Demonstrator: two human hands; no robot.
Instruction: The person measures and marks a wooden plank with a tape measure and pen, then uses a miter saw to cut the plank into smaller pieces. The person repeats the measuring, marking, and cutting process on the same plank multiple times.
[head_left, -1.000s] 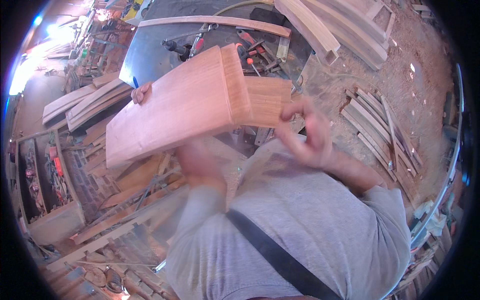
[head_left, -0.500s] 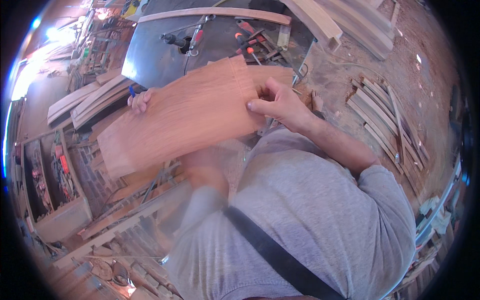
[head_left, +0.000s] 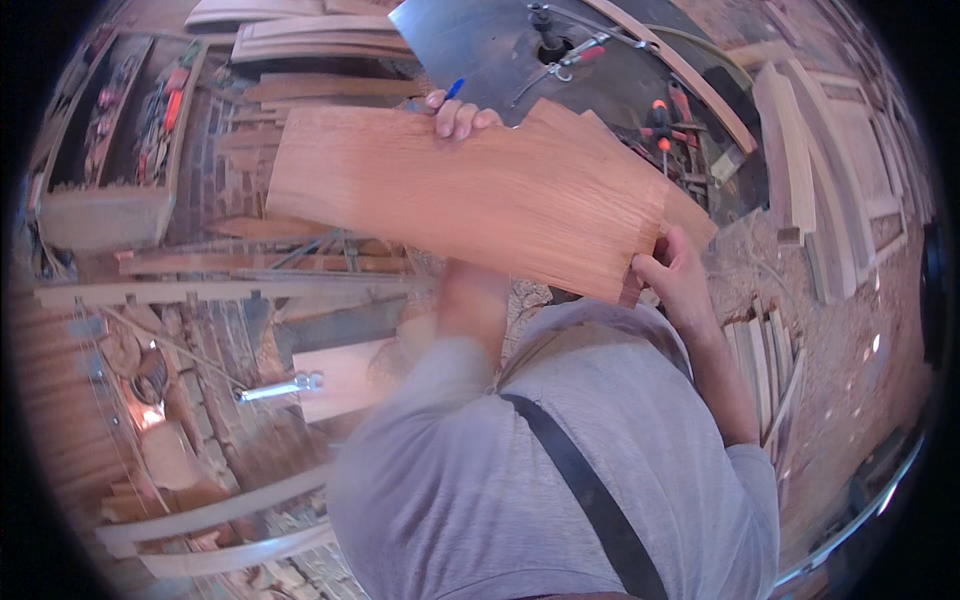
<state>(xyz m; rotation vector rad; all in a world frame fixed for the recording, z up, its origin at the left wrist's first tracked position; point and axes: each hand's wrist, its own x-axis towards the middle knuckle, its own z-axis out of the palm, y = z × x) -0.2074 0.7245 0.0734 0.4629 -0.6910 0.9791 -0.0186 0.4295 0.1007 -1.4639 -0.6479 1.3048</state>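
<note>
A wide reddish-brown wooden board [head_left: 450, 195] is held up in front of my body, its right end lower and nearer. Behind its right part the edges of another piece of wood [head_left: 692, 219] stick out. My left hand [head_left: 462, 115] grips the far edge, fingers curled over the top; its forearm passes beneath and the palm is hidden. A blue pen-like stick [head_left: 455, 88] pokes up between those fingers. At the right end, my right hand [head_left: 672, 265] pinches the board's edge, thumb on the upper face.
Beyond the board stands a dark metal worktop [head_left: 470, 45] with a screwdriver [head_left: 661, 125], clamps and a curved wooden strip [head_left: 690, 75]. A tool box [head_left: 105, 215] sits far left. Planks [head_left: 310, 40] lie stacked around, and a shiny wrench-like tool [head_left: 280, 388] rests at lower left.
My view has swung left, so the worktop appears farther right. The board has turned, its left end now higher in view and its right end lower. Both hands keep their hold.
</note>
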